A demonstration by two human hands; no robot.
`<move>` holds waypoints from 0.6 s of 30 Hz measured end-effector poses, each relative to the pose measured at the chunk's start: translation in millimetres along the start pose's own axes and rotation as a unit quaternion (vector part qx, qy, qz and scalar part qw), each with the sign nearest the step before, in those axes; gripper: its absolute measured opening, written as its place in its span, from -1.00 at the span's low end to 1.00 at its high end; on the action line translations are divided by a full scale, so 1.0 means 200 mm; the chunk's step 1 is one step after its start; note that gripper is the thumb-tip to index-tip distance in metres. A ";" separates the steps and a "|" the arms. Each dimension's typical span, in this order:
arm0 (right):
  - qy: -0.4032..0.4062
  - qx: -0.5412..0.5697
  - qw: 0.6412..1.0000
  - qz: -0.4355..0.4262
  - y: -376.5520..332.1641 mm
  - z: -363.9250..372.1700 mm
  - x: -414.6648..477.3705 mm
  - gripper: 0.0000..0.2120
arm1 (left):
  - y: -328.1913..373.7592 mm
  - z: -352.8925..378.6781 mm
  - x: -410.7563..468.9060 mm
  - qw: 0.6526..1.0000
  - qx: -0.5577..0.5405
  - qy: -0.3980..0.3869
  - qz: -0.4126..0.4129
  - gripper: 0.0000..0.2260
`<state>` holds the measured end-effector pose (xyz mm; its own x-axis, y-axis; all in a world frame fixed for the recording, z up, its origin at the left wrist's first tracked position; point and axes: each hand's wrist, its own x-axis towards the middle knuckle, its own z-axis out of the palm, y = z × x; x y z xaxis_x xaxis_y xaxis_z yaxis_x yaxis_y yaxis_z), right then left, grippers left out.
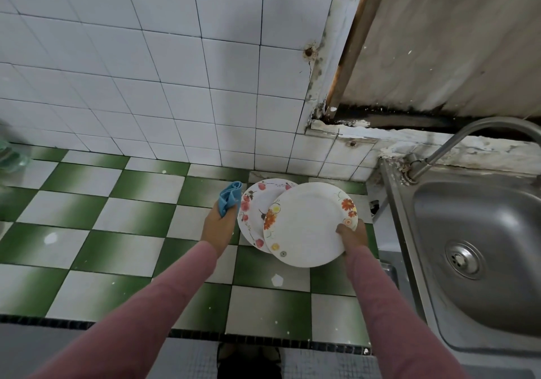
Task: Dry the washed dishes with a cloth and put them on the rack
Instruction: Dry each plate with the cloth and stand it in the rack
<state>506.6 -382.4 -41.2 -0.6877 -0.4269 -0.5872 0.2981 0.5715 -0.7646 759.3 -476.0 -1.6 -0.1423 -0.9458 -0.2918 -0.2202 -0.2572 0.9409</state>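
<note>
A white plate with orange flowers is held tilted above the counter; my right hand grips its right rim with the thumb on top. Under and behind it lies a second white plate with pink and red flowers, partly covered by the first. My left hand grips a folded blue cloth just left of the plates, not touching them. No rack is in view.
The counter has green and white checkered tiles. A steel sink with its drain and a curved tap sits at the right. A white tiled wall rises behind. A greenish glass object stands at the far left edge.
</note>
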 end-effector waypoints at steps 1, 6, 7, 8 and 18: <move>-0.006 0.004 1.000 -0.005 -0.01 0.00 -0.01 -0.66 | 0.00 0.01 -0.01 1.000 -0.001 0.000 0.000 -0.87; -0.036 0.083 0.996 -0.007 -0.12 0.03 -0.10 -0.73 | 0.02 0.03 -0.05 1.000 -0.001 -0.005 0.001 -0.88; -0.040 0.082 0.996 -0.014 -0.14 0.04 -0.11 -0.74 | 0.02 0.03 -0.05 1.000 0.003 -0.008 0.002 -0.88; -0.043 0.079 0.996 -0.024 -0.16 0.05 -0.13 -0.76 | 0.02 0.03 -0.06 1.000 0.005 -0.010 0.003 -0.88; -0.022 -0.031 0.985 -0.168 -0.31 0.21 -0.28 -0.68 | 0.03 0.02 -0.07 1.000 0.005 -0.020 -0.001 -0.87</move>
<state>553.9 -422.9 26.9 -0.7112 -0.6277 -0.3165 0.0179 0.4339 -0.9008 756.6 -462.4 7.1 -0.1797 -0.9368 -0.3001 -0.2293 -0.2567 0.9389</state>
